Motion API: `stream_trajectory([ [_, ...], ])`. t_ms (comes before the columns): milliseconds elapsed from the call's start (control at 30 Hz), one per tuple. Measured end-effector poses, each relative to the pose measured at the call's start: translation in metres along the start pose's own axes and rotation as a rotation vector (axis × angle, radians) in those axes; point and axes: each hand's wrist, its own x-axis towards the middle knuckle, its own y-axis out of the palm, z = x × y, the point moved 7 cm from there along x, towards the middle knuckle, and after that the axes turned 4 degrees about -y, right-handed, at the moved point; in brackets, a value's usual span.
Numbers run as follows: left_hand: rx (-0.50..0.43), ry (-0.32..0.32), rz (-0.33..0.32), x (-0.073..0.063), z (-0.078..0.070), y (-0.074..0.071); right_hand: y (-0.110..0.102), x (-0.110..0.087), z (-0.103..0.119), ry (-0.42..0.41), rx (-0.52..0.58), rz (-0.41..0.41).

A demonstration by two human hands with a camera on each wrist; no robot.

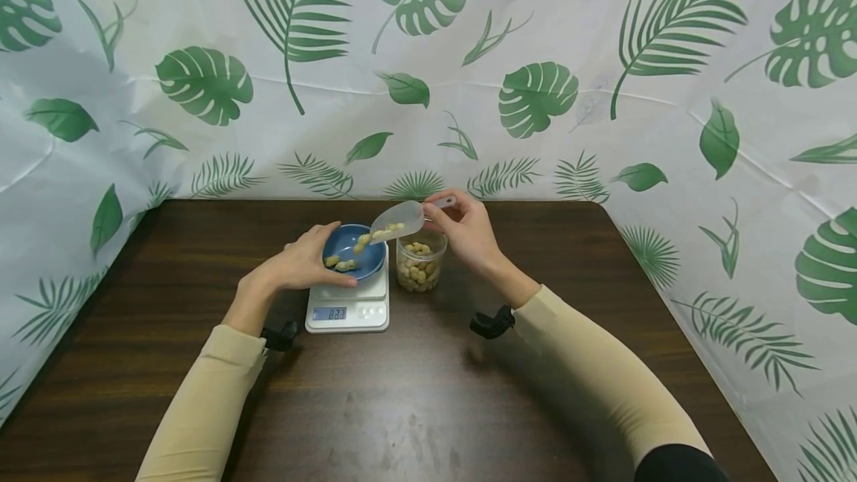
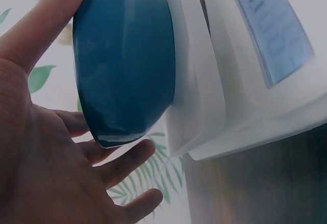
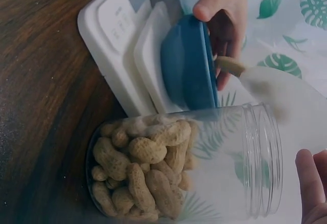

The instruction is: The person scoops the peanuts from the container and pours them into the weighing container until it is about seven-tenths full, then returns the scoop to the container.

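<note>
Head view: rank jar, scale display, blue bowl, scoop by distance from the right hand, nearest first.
1. Scoop: held in the right hand.
2. Jar: just left of and below the hand.
3. Blue bowl: farther left, past the jar.
4. Scale display: lower left, below the bowl.
</note>
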Motion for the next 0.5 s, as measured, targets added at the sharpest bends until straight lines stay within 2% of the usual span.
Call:
stream_trajectory([
  [300,-0.012,-0.004,-0.004,0.0,-0.001,-0.001,0.004,-0.005,0.035,0.004,-0.041,0.03],
  [500,-0.008,-0.008,0.006,0.001,0.0,0.0,-0.004,0.002,0.02,-0.033,-0.062,0.053],
])
